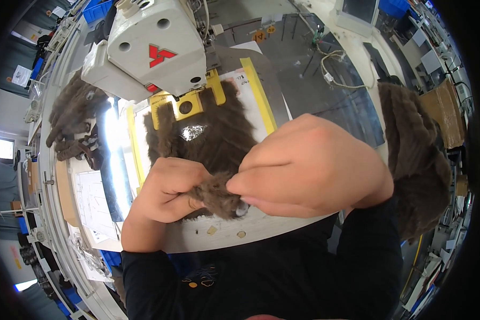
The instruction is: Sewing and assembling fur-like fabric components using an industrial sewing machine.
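A small tuft-like piece of brown plush fabric [217, 200] is pinched between my hands near the table's front edge. My left hand [170, 186] grips its left side, fingers curled. From the right, the thumb and fingertips of my right hand [312, 165] close on its other side. A small whitish bit [241, 208] shows under my right fingertips; I cannot make out what it is. Beyond my hands lies a larger brown plush panel [226, 125] with a shiny silvery patch [192, 132], its far end beneath the yellow clamp plate [195, 105] of a white sewing machine [144, 50].
The machine head overhangs the far left. Brown plush pieces [74, 112] are heaped at the left, and a big brown plush pile [416, 154] hangs at the right. A yellow strip [258, 96] edges the white sheet. A thin cord [325, 66] lies on the dark glossy sheet [325, 101].
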`<action>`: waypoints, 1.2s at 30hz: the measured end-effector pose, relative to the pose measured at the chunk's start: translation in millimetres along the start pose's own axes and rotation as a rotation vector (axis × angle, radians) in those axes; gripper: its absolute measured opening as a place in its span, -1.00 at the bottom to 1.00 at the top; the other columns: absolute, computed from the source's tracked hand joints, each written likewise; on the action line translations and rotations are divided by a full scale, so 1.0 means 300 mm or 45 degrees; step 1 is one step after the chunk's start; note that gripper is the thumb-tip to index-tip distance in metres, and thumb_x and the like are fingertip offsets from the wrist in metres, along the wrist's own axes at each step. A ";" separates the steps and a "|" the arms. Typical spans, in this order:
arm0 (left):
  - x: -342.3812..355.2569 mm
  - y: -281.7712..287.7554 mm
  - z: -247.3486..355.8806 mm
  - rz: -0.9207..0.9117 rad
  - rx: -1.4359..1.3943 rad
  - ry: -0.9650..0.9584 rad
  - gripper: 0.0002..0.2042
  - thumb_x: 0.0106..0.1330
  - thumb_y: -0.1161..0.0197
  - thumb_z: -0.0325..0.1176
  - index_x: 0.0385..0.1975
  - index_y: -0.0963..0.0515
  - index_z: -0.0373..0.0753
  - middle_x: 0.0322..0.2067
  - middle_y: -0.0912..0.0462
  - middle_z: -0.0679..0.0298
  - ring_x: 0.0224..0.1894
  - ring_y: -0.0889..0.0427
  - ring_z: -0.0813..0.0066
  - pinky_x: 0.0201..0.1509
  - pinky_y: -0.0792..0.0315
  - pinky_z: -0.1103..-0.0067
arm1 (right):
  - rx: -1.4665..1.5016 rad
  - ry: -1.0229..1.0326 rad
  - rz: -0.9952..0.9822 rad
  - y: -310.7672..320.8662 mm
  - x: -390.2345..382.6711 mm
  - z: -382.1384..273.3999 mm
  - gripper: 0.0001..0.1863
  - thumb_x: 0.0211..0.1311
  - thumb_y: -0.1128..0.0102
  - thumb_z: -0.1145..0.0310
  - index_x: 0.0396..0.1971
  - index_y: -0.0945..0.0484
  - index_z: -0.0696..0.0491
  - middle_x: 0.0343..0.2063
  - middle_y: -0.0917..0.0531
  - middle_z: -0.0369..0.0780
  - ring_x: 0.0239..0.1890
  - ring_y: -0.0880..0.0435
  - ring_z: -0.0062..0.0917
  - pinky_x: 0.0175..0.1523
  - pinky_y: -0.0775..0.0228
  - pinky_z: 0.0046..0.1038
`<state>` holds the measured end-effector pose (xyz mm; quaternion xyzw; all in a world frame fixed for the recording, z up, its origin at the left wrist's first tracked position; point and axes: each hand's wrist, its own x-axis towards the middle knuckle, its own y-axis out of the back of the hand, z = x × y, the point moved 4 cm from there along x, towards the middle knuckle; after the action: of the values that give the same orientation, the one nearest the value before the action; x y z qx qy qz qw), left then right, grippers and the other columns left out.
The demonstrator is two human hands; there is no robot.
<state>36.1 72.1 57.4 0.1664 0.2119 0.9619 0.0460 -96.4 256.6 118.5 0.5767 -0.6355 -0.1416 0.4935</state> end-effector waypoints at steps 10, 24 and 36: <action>0.007 -0.013 0.010 -0.039 0.035 0.072 -0.72 0.26 -0.47 -0.27 -0.38 -0.61 -0.40 -0.54 -0.52 0.10 -0.51 -0.57 0.04 -0.46 -0.41 0.43 | -0.268 0.011 -0.139 -0.050 0.007 -0.014 -0.64 -0.05 -0.42 0.42 -0.17 -0.65 0.14 -0.54 -0.53 -0.29 -0.57 -0.59 -0.41 -0.53 -0.41 -0.41; 0.018 -0.057 0.010 -0.194 -0.062 0.076 -0.68 0.33 -0.42 -0.15 -0.30 -0.62 -0.35 -0.50 -0.60 0.10 -0.45 -0.62 -0.02 -0.38 -0.46 0.37 | -0.026 -0.011 -0.180 -0.070 0.028 -0.018 -0.85 0.08 -0.23 0.47 -0.61 -0.50 0.17 -0.69 -0.52 -0.15 -0.61 -0.63 -0.30 -0.55 -0.40 -0.30; 0.021 -0.066 -0.004 -0.173 -0.180 0.061 -0.77 0.28 -0.45 -0.27 -0.42 -0.62 -0.32 -0.57 -0.54 0.12 -0.51 -0.56 -0.01 -0.45 -0.38 0.34 | -0.283 0.064 -0.213 -0.095 0.005 -0.016 -0.86 0.00 -0.27 0.40 -0.48 -0.52 0.12 -0.61 -0.42 -0.29 -0.61 -0.52 -0.45 -0.53 -0.38 -0.42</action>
<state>30.1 90.6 50.0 0.1250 0.1555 0.9728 0.1177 -75.4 248.6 100.1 0.5729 -0.5530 -0.2371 0.5565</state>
